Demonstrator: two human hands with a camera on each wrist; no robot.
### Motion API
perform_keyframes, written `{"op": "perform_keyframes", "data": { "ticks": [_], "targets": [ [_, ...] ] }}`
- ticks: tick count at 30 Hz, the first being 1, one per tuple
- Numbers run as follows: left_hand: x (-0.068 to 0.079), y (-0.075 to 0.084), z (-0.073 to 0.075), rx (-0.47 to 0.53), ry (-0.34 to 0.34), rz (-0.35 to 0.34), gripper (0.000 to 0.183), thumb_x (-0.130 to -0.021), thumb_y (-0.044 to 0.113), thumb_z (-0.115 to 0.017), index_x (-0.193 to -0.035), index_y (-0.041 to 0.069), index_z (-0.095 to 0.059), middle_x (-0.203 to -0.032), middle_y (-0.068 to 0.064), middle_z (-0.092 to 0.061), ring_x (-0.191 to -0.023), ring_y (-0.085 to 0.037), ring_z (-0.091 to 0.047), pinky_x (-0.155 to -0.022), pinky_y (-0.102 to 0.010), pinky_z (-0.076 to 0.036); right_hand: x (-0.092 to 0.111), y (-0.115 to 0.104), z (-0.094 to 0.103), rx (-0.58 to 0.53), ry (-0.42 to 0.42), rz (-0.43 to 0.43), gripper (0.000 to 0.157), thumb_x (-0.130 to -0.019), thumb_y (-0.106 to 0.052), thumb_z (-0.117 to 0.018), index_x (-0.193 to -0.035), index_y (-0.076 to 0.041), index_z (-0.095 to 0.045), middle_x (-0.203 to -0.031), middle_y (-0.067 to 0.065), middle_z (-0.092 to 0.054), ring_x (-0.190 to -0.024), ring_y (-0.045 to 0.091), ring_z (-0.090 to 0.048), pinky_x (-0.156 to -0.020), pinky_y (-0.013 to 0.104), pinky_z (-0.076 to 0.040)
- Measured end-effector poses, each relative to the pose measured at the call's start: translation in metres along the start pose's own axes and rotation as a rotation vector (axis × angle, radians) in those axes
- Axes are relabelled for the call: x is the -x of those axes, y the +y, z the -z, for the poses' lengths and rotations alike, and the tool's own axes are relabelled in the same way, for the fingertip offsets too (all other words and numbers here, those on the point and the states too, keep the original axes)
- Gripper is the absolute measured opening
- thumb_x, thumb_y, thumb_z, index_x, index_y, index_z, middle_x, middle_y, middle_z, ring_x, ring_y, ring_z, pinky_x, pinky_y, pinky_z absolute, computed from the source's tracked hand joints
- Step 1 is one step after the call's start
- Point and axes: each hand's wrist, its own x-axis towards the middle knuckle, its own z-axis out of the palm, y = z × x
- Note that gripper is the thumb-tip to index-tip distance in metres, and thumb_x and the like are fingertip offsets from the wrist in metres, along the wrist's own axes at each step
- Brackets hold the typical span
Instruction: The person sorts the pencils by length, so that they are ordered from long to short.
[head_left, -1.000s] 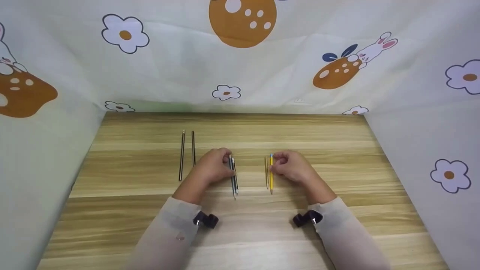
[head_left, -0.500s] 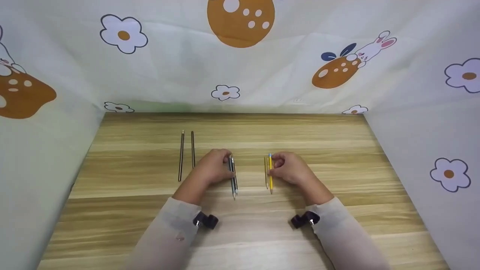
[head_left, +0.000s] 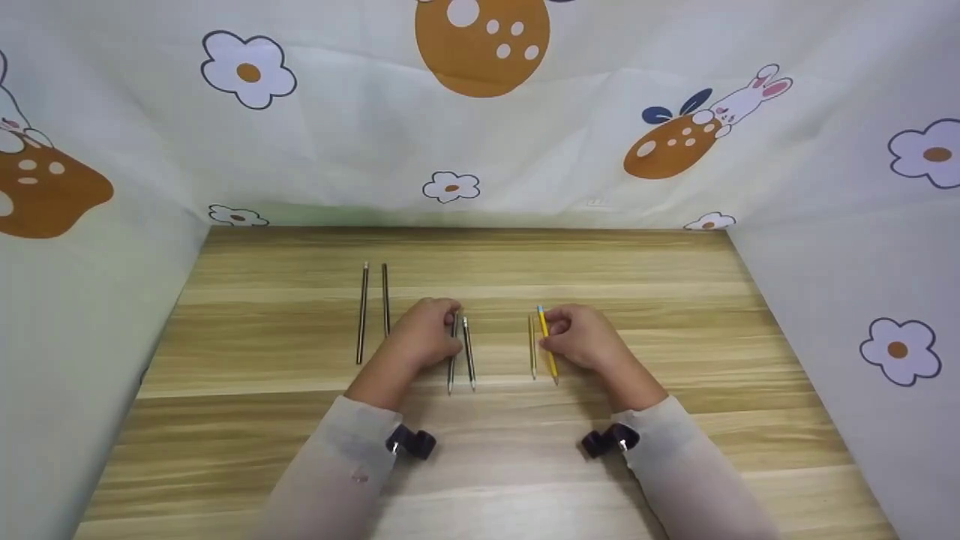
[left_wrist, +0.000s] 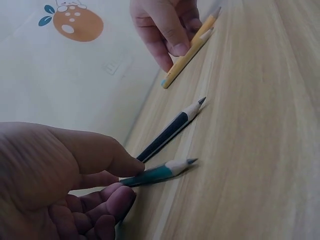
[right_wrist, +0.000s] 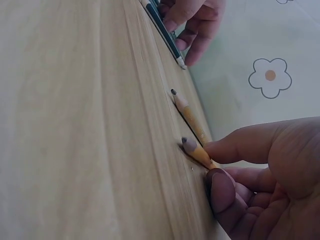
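My left hand (head_left: 427, 334) pinches a dark green pencil (left_wrist: 155, 175) between thumb and fingers, its sharpened tip toward me. Just right of it a dark striped pencil (head_left: 469, 356) with a white end lies apart on the table. My right hand (head_left: 581, 334) pinches a yellow pencil (head_left: 548, 349) with a blue end, slanted so its point leans right. Left of that lies a thinner golden-yellow pencil (head_left: 532, 349), roughly upright in the head view. In the right wrist view both yellow tips show, the golden pencil (right_wrist: 190, 117) beyond the held one.
Two dark pencils lie left of my left arm: one with a pale end (head_left: 363, 315), and another dark pencil (head_left: 386, 296) partly hidden by the wrist. The wooden table (head_left: 480, 465) meets a patterned cloth wall (head_left: 337, 150) at the back and sides.
The green pencil has shifted left, away from the striped pencil it lay against. The yellow pencil's point has swung right, away from the golden pencil. Both hands have stayed nearly in place.
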Motion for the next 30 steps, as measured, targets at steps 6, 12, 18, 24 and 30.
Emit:
{"op": "perform_keyframes", "data": {
  "ticks": [6,12,18,24,30],
  "targets": [
    [-0.0015,-0.0008,-0.0011,-0.021,0.015,-0.013,0.061,-0.084,0.008,-0.076,-0.144,0.005,-0.063,-0.128,-0.014,-0.070,-0.121,-0.030,-0.064,-0.110,-0.048,-0.053,0.0000,0.0012,-0.0001,0.000,0.013,0.004,0.045,-0.085,-0.016,-0.084,-0.127,0.000,-0.075,-0.096,0.006,-0.076,-0.083,0.012,-0.065,-0.073,0.023,-0.051],
    [-0.0015,-0.0002,-0.0017,-0.033,0.026,-0.007,0.062,-0.084,0.009,-0.077,-0.145,0.005,-0.063,-0.127,-0.014,-0.071,-0.119,-0.030,-0.065,-0.108,-0.047,-0.055,0.0014,-0.0002,-0.0006,-0.012,0.015,0.014,0.046,-0.084,-0.017,-0.086,-0.126,0.000,-0.076,-0.093,0.004,-0.076,-0.079,0.011,-0.063,-0.070,0.023,-0.051],
    [-0.0002,0.0011,-0.0016,-0.034,0.021,0.022,0.063,-0.086,0.009,-0.078,-0.147,0.007,-0.062,-0.130,-0.013,-0.071,-0.119,-0.029,-0.065,-0.107,-0.047,-0.056,0.0026,-0.0015,0.0001,0.003,0.013,0.009,0.044,-0.084,-0.016,-0.085,-0.124,-0.001,-0.077,-0.096,0.007,-0.077,-0.084,0.014,-0.065,-0.071,0.023,-0.052],
    [0.0030,0.0024,-0.0007,0.046,0.024,0.047,0.058,-0.089,0.006,-0.073,-0.146,0.005,-0.063,-0.131,-0.011,-0.075,-0.113,-0.025,-0.070,-0.100,-0.044,-0.060,0.0014,-0.0014,-0.0004,0.012,0.025,-0.001,0.040,-0.082,-0.012,-0.081,-0.121,-0.003,-0.078,-0.097,0.007,-0.078,-0.082,0.014,-0.066,-0.068,0.022,-0.051],
    [0.0007,0.0008,-0.0015,0.058,0.038,0.038,0.048,-0.089,0.011,-0.075,-0.137,0.005,-0.069,-0.115,-0.008,-0.077,-0.104,-0.024,-0.071,-0.095,-0.043,-0.060,0.0009,-0.0019,-0.0005,0.006,0.020,-0.011,0.040,-0.082,-0.009,-0.077,-0.122,0.001,-0.077,-0.099,0.010,-0.078,-0.082,0.015,-0.066,-0.065,0.021,-0.052]
  ]
}}
